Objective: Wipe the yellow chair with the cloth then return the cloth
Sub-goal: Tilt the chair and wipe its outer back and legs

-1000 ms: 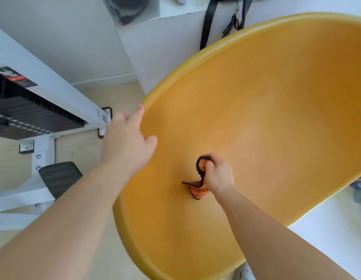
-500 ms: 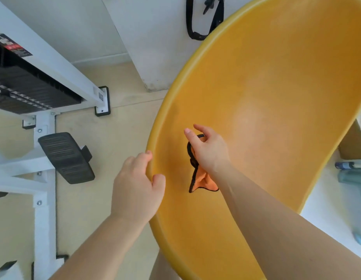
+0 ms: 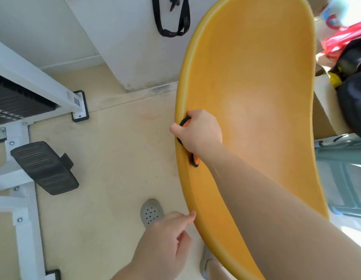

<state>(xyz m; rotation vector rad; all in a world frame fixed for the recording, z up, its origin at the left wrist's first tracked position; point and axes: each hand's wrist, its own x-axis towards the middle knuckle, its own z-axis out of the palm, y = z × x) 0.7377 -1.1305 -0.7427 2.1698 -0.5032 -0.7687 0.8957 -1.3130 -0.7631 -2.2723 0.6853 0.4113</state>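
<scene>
Head view: right hand (image 3: 200,132) grips black-trimmed orange cloth (image 3: 194,160) on smooth yellow plastic chair (image 3: 256,77) rim; left hand (image 3: 163,239), fingers (image 3: 187,217) relaxed, touches the rim; pale floor (image 3: 119,158) beyond.

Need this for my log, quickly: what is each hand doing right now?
Left hand: open, holds nothing, index fingertip at the yellow plastic chair's rim.
Right hand: grips the orange black-edged cloth against that rim.
</scene>
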